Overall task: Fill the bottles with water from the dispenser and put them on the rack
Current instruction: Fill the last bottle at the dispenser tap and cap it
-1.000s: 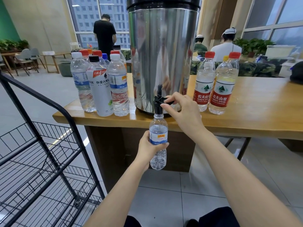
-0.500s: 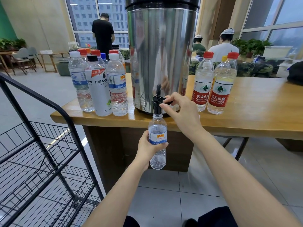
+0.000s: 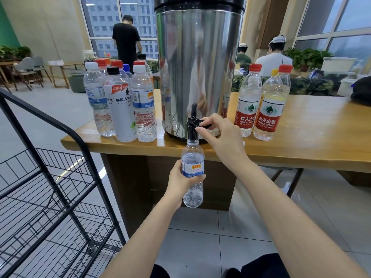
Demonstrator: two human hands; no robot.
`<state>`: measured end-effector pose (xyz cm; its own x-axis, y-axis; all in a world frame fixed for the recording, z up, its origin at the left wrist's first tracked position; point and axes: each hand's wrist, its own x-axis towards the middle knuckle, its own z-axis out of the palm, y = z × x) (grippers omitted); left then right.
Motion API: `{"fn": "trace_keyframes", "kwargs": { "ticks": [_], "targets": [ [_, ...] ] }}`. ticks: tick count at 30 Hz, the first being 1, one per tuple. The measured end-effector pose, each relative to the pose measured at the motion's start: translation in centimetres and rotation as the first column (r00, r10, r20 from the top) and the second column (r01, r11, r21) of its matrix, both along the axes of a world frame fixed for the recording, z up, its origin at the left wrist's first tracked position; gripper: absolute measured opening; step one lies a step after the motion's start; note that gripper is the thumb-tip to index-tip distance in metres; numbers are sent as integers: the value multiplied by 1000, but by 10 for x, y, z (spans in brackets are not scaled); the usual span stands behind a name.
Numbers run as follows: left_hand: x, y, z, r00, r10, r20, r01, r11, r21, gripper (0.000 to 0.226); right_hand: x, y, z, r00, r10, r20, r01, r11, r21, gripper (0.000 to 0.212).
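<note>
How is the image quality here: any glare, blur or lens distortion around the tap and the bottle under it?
Head view: the tap and held bottle are sharp, with no motion blur; the steel dispenser carries stretched reflections and a bright streak, not blown out; toward the edges the wide-angle lens leans the rack bars and bows the table.

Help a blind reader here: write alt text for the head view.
A left hand holds a small clear bottle under the black tap of a steel dispenser while the right hand pinches its lever. Capped bottles flank it on the wooden table; a wire rack stands at left.
</note>
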<state>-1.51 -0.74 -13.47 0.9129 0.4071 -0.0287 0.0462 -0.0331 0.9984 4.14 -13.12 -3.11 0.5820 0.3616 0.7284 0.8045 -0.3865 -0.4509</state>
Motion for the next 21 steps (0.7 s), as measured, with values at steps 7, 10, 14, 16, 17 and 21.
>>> {"fn": "trace_keyframes", "kwargs": {
  "ticks": [7, 10, 14, 16, 17, 21],
  "targets": [
    [0, -1, 1, 1000, -6, -4, 6, 1000, -17, 64, 0, 1, -1, 1000, 3, -3, -3, 1000, 15, 17],
    [-1, -1, 1, 1000, -6, -1, 6, 1000, -27, 64, 0, 1, -1, 1000, 3, -4, -3, 1000, 20, 16],
    [-1, -1, 1, 1000, -1, -5, 1, 1000, -21, 64, 1, 1, -2, 1000, 4, -13, -3, 1000, 25, 16],
    [-1, -1, 1, 1000, -1, -3, 1, 1000, -20, 63, 1, 2, -3, 1000, 2, -18, -2, 1000, 27, 17],
    [-1, -1, 1, 1000, -1, -2, 1, 1000, -19, 64, 1, 2, -3, 1000, 2, -19, -1, 1000, 28, 16],
    [-1, -1, 0, 1000, 1, 1, -1, 1000, -13, 65, 2, 2, -4, 1000, 5, -24, -4, 1000, 31, 16]
  ]
}}
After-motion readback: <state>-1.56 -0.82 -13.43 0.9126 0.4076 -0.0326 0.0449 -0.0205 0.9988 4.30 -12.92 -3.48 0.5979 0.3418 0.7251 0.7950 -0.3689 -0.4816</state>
